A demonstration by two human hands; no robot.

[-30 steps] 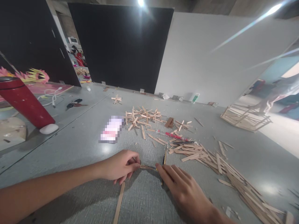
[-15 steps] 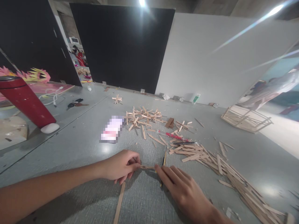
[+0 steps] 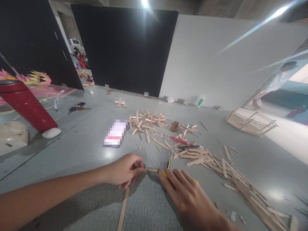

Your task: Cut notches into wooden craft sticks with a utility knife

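Observation:
My left hand (image 3: 128,171) pinches one end of a thin wooden stick (image 3: 151,170) just above the table. At the stick's other end is my right hand (image 3: 184,189), palm down with its fingers curled together. A bit of yellow (image 3: 165,174) peeks out by those fingertips, and more yellow shows behind the knuckles; the rest of that object is hidden. Just beyond the right fingers lies a slim yellow-and-black cutter knife (image 3: 169,161), partly covered by the hand. Below my left hand a flat craft stick (image 3: 123,208) rests on the table.
Craft sticks (image 3: 240,179) are heaped along the right. Star-shaped stick pieces (image 3: 149,120) lie ahead, near a phone (image 3: 115,134) with a blurred screen, a red pen (image 3: 179,140) and a black pen (image 3: 190,147). A red bottle (image 3: 27,104) stands left; a stick frame (image 3: 251,122) sits far right.
My right hand has shifted slightly left and its fingers have changed position, so that yellow now shows beside it. My left hand stays almost still. A person in the right background has moved.

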